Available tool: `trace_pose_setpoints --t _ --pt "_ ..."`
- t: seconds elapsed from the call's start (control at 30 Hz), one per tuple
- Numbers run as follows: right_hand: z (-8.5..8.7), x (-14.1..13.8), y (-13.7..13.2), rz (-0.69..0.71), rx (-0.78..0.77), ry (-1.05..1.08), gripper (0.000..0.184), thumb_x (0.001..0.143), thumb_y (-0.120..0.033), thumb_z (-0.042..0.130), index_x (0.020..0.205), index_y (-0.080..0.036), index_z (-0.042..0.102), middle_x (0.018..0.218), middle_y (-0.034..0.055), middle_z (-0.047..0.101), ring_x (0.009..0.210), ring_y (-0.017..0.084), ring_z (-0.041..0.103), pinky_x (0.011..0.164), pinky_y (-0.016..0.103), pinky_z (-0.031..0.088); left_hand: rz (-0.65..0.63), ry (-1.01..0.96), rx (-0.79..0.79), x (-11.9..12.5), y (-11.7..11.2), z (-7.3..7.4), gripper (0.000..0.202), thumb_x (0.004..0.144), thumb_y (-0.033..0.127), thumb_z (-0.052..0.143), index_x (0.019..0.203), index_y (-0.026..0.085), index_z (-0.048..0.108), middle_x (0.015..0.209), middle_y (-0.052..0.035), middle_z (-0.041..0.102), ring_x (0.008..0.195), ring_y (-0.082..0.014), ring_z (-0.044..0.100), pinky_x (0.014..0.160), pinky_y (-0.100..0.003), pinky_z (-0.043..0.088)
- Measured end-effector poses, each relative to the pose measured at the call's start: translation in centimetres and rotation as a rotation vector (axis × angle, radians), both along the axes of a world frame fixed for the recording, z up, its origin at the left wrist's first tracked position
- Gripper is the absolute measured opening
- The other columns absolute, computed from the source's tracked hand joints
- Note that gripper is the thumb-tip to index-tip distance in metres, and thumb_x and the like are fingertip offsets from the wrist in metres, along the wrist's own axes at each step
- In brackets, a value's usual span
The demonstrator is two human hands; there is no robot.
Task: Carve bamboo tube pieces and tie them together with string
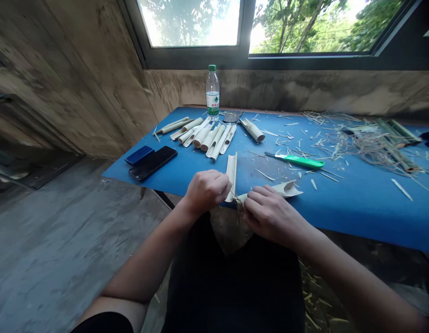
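My left hand [208,188] is closed at the table's front edge, beside an upright-pointing split bamboo piece [231,172]. My right hand [270,209] has its fingers curled in, next to a second split bamboo piece [289,189] that lies slantwise behind it. Thin brown strands [238,200] run between the fingertips of both hands, close to the ends of the two pieces. The fingertips themselves are partly hidden. Just beyond lies a knife with a green handle [301,161], its blade pointing left.
Several bamboo pieces [202,136] lie in a row behind, near a water bottle [212,95]. A black phone [153,163] and a blue box [139,155] are at left. Tangled fibres [365,145] and bamboo tubes [396,148] cover the right side of the blue table [360,203].
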State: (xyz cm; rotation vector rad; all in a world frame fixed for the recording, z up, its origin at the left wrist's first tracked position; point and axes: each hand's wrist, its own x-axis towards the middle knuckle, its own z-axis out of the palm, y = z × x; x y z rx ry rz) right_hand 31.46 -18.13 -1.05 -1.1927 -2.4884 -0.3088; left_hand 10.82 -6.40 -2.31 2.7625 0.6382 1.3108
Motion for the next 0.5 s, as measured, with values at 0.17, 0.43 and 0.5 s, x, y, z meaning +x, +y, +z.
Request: trace_pose_setpoints --t 0.17,0.43,0.5 --pt "0.9 -0.3 -0.8 -0.076 -0.045 0.034 0.023 0.107 -0.02 0.058 0.084 -0.02 0.062 0.082 0.0043 0.065 0.08 0.023 0.053 0.076 0.042 0.034 -0.071 0.031 -0.149 -0.9 -0.3 2.1 0.045 0.107 0.024 0.058 0.066 0.024 0.039 0.06 0.0044 0.044 0.056 -0.0138 0.041 0.058 -0.033 0.032" --pt "0.6 2.0 -0.9 -0.236 -0.096 0.029 0.056 0.095 -0.042 0.087 0.141 -0.019 0.065 0.14 0.0154 0.071 0.128 0.041 0.062 0.106 0.055 0.042 -0.379 0.572 -0.224 -3.6 2.2 5.3 0.091 0.078 0.023 0.072 0.166 0.029 0.047 0.176 -0.013 0.048 0.16 -0.0393 0.045 0.129 -0.058 0.031" --pt "0.5 2.2 -0.9 -0.23 -0.15 0.015 0.038 0.099 -0.04 0.083 0.129 -0.021 0.07 0.128 0.0123 0.075 0.118 0.037 0.066 0.099 0.052 0.046 -0.434 0.708 -0.173 -2.9 2.9 4.9 0.087 0.084 0.026 0.075 0.166 0.032 0.047 0.179 -0.012 0.044 0.165 -0.0394 0.039 0.13 -0.06 0.027"
